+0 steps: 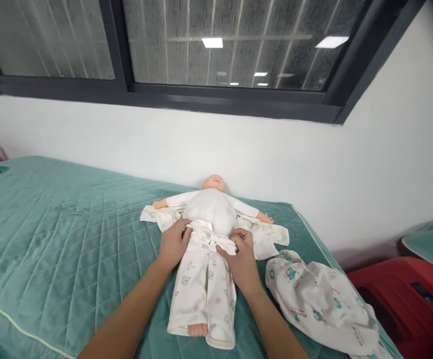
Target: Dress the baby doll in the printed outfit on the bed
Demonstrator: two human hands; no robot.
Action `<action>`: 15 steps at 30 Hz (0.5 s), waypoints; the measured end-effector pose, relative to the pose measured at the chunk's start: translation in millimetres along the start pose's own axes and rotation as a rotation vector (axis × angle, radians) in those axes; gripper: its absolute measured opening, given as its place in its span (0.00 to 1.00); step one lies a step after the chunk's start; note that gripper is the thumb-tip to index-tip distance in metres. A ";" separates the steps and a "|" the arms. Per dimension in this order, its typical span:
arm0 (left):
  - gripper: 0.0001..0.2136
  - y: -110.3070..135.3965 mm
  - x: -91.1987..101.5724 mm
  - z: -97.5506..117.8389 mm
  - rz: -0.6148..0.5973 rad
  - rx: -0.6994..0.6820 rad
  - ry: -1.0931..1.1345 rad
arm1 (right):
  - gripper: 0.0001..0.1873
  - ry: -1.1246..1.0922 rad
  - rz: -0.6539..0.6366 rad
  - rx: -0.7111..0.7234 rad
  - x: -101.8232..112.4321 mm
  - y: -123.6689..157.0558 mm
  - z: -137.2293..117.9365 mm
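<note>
Left hand [174,243] and right hand [244,259] pinch the pants [196,284] high on either side, seemingly to keep them even on the face-up doll [209,207].

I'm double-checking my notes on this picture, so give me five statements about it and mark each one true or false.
1. The doll lies on a green cover with its arms spread. True.
2. The left hand and the right hand are both at the waist of the pants. True.
3. The pants are plain black. False: they are white with small prints.
4. The loose printed cloth is wrapped around the doll's head. False: it lies off to the side, nearer the right hand.
5. The window is at the doll's feet end. False: it is on the wall beyond the head.
</note>
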State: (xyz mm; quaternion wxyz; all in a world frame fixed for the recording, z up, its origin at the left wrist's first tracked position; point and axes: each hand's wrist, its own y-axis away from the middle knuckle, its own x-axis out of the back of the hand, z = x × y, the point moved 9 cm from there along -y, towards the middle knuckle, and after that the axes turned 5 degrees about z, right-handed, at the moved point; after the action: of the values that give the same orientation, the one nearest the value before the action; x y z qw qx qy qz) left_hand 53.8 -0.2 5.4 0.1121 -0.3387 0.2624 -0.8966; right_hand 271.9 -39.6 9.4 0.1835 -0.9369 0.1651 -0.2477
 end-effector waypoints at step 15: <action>0.12 67.6 30.5 28.9 0.007 -0.003 0.076 | 0.06 0.130 0.087 0.327 10.0 18.1 -36.8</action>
State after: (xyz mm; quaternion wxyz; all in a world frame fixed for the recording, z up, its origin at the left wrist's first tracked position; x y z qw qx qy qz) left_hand 51.9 -79.8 3.5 0.1048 -0.3035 0.2691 -0.9080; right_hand 256.9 -69.1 35.6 0.3330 -0.8685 0.1747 -0.3230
